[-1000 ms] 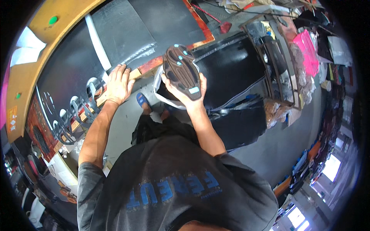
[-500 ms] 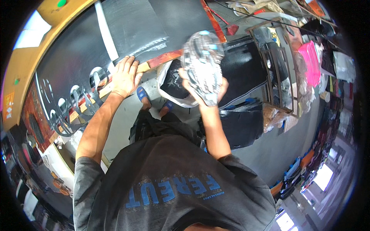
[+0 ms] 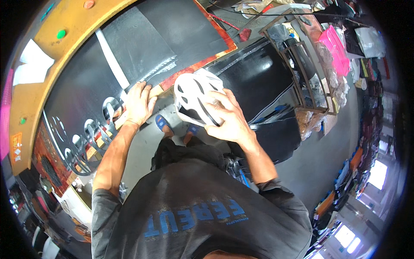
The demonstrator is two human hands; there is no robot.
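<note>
My right hand (image 3: 230, 117) is closed over a rounded white slotted piece (image 3: 192, 96), helmet-shaped, with several dark oval openings. The back of this hand faces up, its thumb at the near side and its fingers over the right side of the piece. To the left, my left hand (image 3: 138, 102) lies flat with its fingers stretched out at the near edge of the table. Its fingertips touch the edge of the black sheet (image 3: 142, 47), close to the lower end of a white strip (image 3: 111, 58). Nothing shows in this hand.
Several dark looped pieces (image 3: 90, 129) stand along the table's front edge at left. A yellow machine frame (image 3: 71, 26) with green buttons curves along the upper left. Black sheets (image 3: 254, 71) lie at right, beside a brown metal rack (image 3: 297, 64) and a pink container (image 3: 335, 49).
The white piece has come left and nearer and turned over, from a blurred mottled side with blue patches. My right hand has rolled palm down. My left hand stays on the table edge.
</note>
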